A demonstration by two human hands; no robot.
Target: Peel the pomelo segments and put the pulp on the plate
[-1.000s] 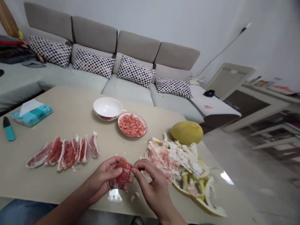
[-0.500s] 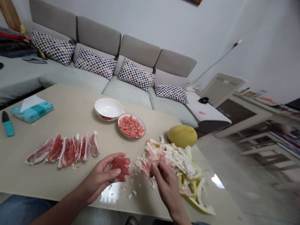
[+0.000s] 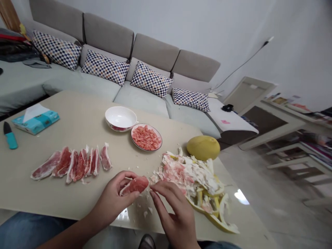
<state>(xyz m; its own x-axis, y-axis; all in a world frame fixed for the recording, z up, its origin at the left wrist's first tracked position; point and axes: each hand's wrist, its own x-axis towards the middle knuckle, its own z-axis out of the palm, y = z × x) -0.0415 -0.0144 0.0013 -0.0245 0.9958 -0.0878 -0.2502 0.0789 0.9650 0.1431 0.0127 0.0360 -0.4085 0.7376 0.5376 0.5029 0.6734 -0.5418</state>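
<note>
In my left hand (image 3: pixel 114 197) is a peeled red pomelo segment (image 3: pixel 137 185), held between thumb and fingers with some white membrane on its lower side. The thumb and index fingertips of my right hand (image 3: pixel 177 211) come close together at the segment's right end. Whatever they pinch is too small to make out. Several red pomelo segments (image 3: pixel 81 164) lie in a row on the table left of my hands. Beyond them, a dark-rimmed plate (image 3: pixel 132 134) carries loose pink pulp (image 3: pixel 146 137). Torn white membrane and pith (image 3: pixel 190 173) are heaped just past my right hand.
A white bowl (image 3: pixel 120 117) stands beside the plate. A whole yellow pomelo (image 3: pixel 203 148) sits behind the heap, with peel strips (image 3: pixel 223 224) near the table's right edge. Far left are a tissue pack (image 3: pixel 36 121) and a knife with a turquoise handle (image 3: pixel 10 140).
My right hand has moved left from the peelings to the pomelo segment's end. My left hand has turned the segment, which now points rightward. The view has shifted slightly.
</note>
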